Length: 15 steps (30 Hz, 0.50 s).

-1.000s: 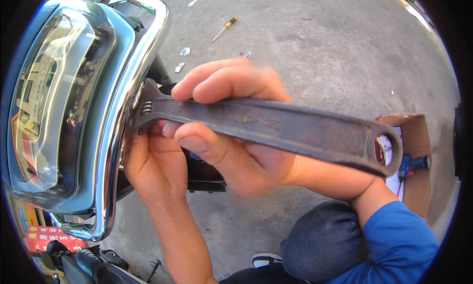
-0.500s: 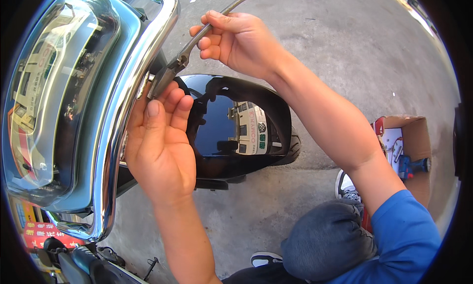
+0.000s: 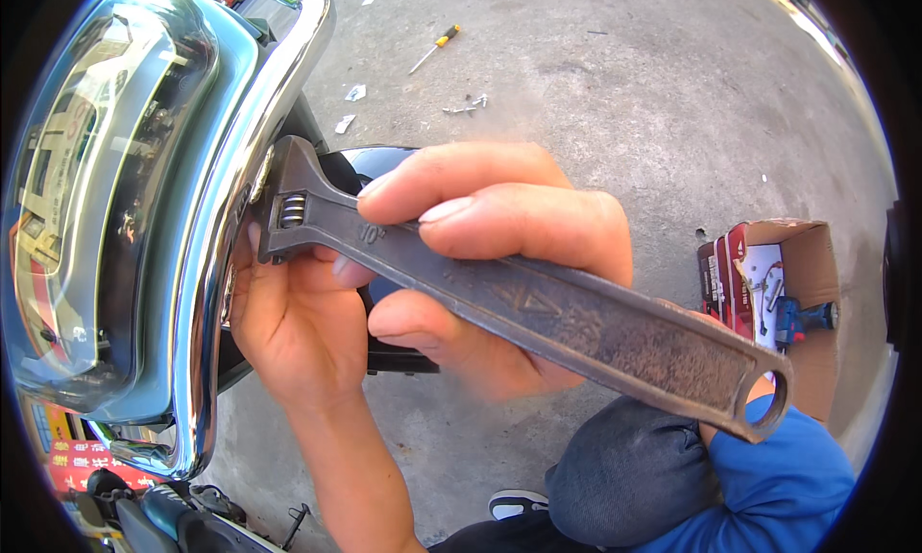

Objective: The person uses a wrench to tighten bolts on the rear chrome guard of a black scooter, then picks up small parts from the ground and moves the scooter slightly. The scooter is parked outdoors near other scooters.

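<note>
An adjustable wrench of dark, worn metal crosses the view diagonally, broad face up, handle toward the lower right. My right hand grips it with two fingers over its upper edge and the thumb below. The wrench's jaw is against a fitting on the inner side of a chrome tube bar, which runs around a light-blue vehicle body with a clear lamp cover. My left hand is palm up under the wrench head, beside the bar, its fingertips largely hidden. A glossy black panel shows behind both hands.
Concrete ground holds a yellow-handled screwdriver, paper scraps and small metal pieces. A cardboard box at right holds a blue power tool. My bent knee is below. A dark vehicle and red sign stand lower left.
Since half a second ago, my right hand has moved down and closer to the camera, swinging the wrench handle from upper right to lower right. Its handle also slants more steeply than one second ago.
</note>
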Motion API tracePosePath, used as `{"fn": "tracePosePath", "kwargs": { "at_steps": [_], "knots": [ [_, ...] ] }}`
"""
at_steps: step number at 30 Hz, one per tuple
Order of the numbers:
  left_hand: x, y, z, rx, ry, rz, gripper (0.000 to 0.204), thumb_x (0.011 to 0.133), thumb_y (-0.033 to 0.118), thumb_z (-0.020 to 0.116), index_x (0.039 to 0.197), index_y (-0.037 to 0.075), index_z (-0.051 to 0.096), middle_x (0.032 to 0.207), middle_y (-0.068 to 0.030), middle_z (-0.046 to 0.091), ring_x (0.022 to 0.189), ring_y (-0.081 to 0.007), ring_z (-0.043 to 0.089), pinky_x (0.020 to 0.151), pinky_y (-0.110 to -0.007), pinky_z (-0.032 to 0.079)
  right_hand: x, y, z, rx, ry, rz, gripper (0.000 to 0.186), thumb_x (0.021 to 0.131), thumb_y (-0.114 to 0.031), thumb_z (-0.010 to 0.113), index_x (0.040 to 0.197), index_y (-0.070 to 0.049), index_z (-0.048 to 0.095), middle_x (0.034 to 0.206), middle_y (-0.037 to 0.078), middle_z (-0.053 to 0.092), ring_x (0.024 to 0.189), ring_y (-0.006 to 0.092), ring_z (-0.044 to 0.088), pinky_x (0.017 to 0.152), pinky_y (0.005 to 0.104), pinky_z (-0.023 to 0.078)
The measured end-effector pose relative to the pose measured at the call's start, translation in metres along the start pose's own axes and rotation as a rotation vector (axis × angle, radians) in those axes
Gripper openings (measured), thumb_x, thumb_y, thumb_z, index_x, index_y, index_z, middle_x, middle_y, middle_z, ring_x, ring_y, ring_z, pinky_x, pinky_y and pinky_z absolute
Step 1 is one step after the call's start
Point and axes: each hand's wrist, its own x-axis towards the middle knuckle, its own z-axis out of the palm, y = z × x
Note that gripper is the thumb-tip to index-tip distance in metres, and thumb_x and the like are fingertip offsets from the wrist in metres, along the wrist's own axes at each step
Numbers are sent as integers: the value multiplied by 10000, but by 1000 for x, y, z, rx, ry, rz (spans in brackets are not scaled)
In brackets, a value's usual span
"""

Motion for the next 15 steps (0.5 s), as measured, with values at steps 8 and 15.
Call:
{"fn": "tracePosePath", "kwargs": {
  "at_steps": [8,15],
  "knots": [
    [-8,3,-12,-360,65,-209,304,1088,126,472,1329,-6,602,1172,-164,722,986,-225,737,836,-342,633,-17,-8,21,-43,26,-69,343,888,-5,743,1175,28,558,1163,282,600,828,271,662,692,340,589],
    [-4,-7,-24,-298,58,-120,320,1091,129,497,1381,13,569,1279,-156,683,1090,-221,701,910,-380,601,-12,-14,4,-60,-83,-84,455,854,3,826,1203,12,535,1208,283,580,889,261,619,729,327,571]
  ]
}}
